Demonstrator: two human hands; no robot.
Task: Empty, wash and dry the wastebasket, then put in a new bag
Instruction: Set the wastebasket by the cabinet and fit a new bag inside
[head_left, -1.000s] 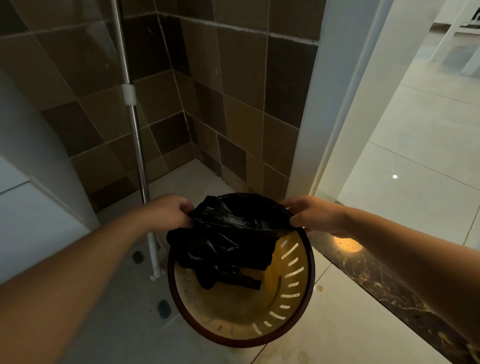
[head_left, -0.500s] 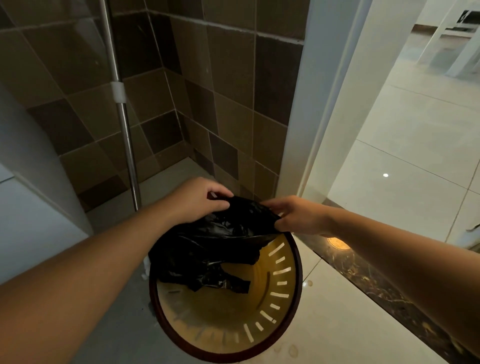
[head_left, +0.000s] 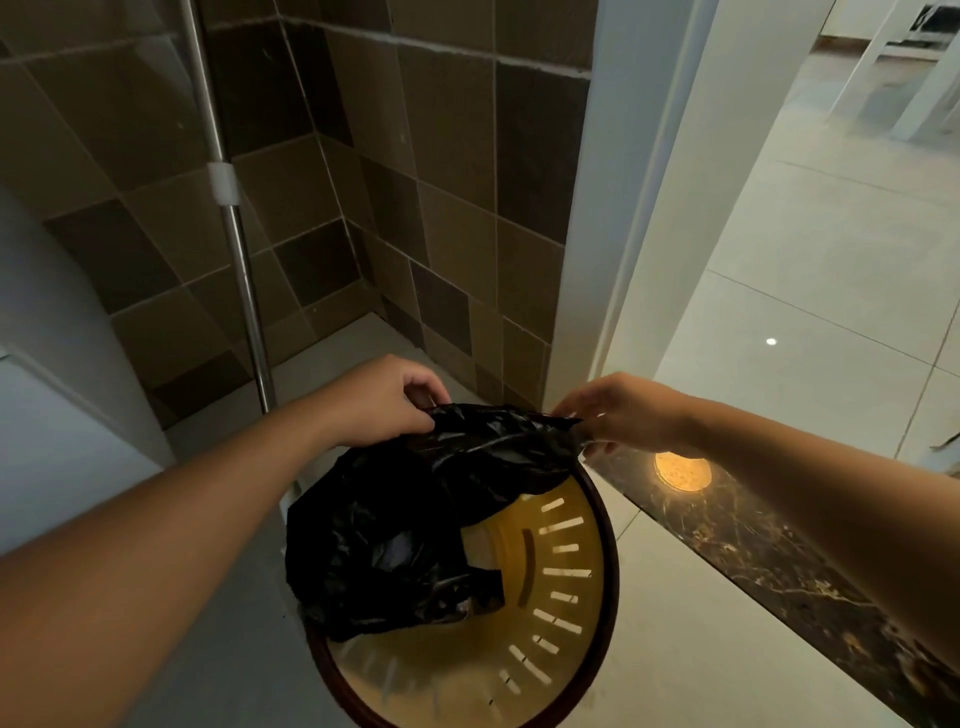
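A round wastebasket (head_left: 571, 644) with a dark red rim and a yellow slotted inside stands on the floor below me. A black plastic bag (head_left: 405, 525) hangs crumpled over its far and left side, covering much of the opening. My left hand (head_left: 384, 400) pinches the bag's top edge at the far left of the rim. My right hand (head_left: 618, 410) pinches the same edge at the far right. The bag's edge is stretched between the two hands.
A metal pole (head_left: 234, 223) with a white clip leans against the brown tiled wall (head_left: 441, 156) behind the basket. A white door frame (head_left: 639, 208) stands on the right. A dark marble threshold (head_left: 769, 561) runs diagonally toward pale floor tiles (head_left: 831, 291).
My hands have moved apart along the far rim, stretching the bag's edge wider. The bag now covers more of the basket's left side.
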